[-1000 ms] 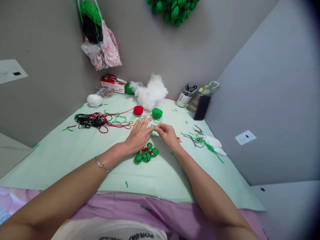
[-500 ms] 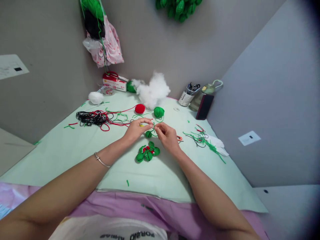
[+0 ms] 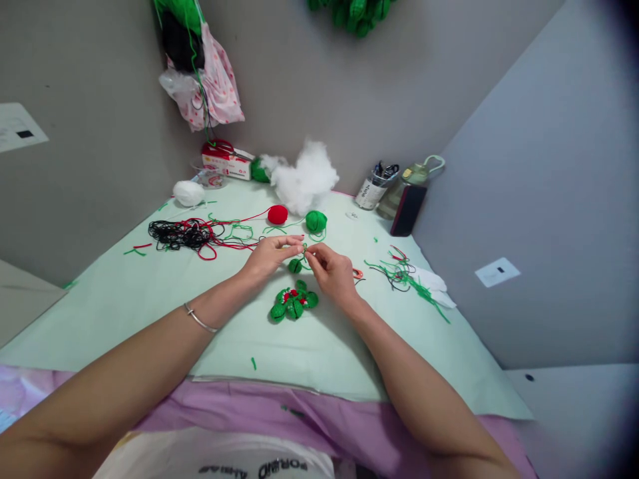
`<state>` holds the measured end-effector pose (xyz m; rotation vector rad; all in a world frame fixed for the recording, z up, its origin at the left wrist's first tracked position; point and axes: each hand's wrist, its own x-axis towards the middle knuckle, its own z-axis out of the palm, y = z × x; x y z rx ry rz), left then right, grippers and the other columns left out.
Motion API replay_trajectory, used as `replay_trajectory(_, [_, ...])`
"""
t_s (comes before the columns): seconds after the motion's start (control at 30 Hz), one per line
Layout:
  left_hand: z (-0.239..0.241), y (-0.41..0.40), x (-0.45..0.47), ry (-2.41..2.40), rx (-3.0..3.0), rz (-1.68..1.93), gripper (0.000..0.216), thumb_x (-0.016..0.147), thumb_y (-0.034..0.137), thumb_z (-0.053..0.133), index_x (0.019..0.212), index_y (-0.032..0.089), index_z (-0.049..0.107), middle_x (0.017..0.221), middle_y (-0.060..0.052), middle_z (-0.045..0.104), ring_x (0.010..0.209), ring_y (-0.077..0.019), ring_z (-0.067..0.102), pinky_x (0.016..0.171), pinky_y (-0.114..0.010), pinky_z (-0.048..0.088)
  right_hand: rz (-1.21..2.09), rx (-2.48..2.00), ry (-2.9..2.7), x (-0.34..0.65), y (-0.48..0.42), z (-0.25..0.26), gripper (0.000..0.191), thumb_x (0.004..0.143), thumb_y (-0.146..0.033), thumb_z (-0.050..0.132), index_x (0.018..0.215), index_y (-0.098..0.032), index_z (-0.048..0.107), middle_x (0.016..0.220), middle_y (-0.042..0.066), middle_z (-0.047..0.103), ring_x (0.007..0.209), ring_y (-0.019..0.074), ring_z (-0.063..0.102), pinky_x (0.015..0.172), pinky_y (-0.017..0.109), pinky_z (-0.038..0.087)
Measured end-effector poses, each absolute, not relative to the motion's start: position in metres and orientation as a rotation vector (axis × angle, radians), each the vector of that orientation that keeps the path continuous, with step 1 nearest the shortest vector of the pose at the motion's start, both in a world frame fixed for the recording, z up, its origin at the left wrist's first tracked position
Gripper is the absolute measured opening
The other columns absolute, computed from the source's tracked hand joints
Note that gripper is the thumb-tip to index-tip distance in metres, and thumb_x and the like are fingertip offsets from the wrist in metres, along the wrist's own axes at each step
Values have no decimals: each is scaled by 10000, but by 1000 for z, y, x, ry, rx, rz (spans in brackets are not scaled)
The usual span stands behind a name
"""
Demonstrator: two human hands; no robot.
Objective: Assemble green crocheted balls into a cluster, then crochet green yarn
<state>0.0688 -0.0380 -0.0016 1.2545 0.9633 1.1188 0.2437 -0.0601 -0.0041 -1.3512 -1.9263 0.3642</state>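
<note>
My left hand and my right hand meet fingertip to fingertip over the middle of the table. Both are closed in a pinch on green yarn. A sliver of something yellow shows at my left fingers, mostly hidden by them. Just below the fingertips is a small round green knitted piece with a dark line on it. Nearer to me lies a cluster of stuffed green yarn pieces with red and white parts. An orange scissor handle pokes out beside my right hand.
Tangled black yarn lies left, near a white yarn ball. Behind my hands are a red ball, a green ball and white stuffing. Yarn scraps, a phone and a pen cup stand right.
The view has shifted slightly. My fingertips have drawn a little closer together on the green yarn, and less yellow shows at my left fingers. The cluster stays put.
</note>
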Motion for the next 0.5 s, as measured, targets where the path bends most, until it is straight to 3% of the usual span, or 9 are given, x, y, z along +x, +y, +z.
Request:
replay_trajectory(0.33, [-4, -36, 68, 979, 1269, 1100, 236, 706, 403, 774, 711, 174, 715, 1306, -125, 689, 1155, -288, 637, 1076, -409, 382, 43, -1439, -2077, 242, -63, -6, 237, 982, -333, 465, 920, -228, 668, 620, -5, 635, 576, 159, 538, 613, 260, 310])
replay_trajectory(0.5, [-6, -36, 70, 991, 1242, 1110, 161, 702, 334, 723, 691, 181, 674, 1178, -86, 714, 1026, -230, 640, 991, -359, 407, -72, -1477, -2155, 241, -63, -6, 270, 1000, -330, 445, 912, -225, 677, 677, 19, 690, 614, 174, 583, 615, 274, 284])
